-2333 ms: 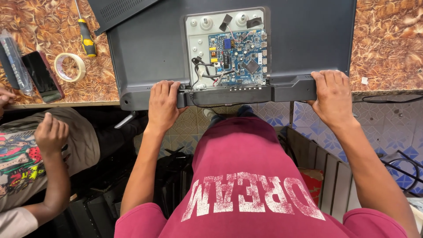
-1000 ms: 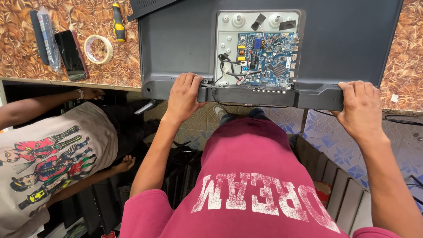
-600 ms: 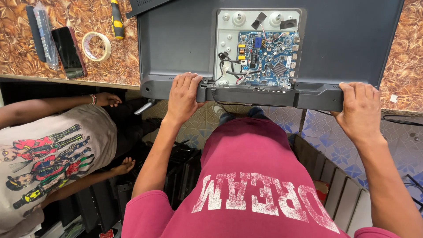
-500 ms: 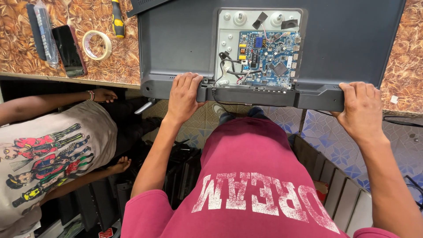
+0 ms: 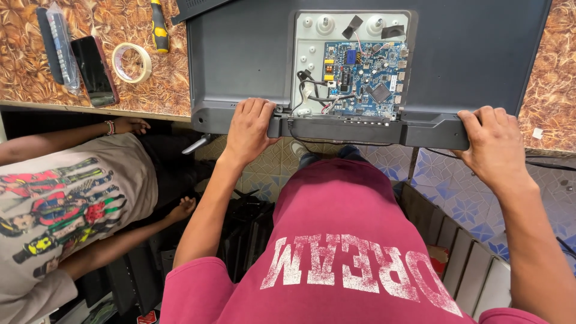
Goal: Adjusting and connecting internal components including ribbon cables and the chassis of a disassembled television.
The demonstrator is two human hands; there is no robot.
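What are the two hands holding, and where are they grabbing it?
Both hands grip the flat screen set lying face down, by its near bottom edge: left hand near the middle, right hand at the right end.

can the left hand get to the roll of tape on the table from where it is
Probably yes. The left hand grips the near edge of the dark panel, and the roll of tape lies uncovered on the table beside it. It would have to let go first.
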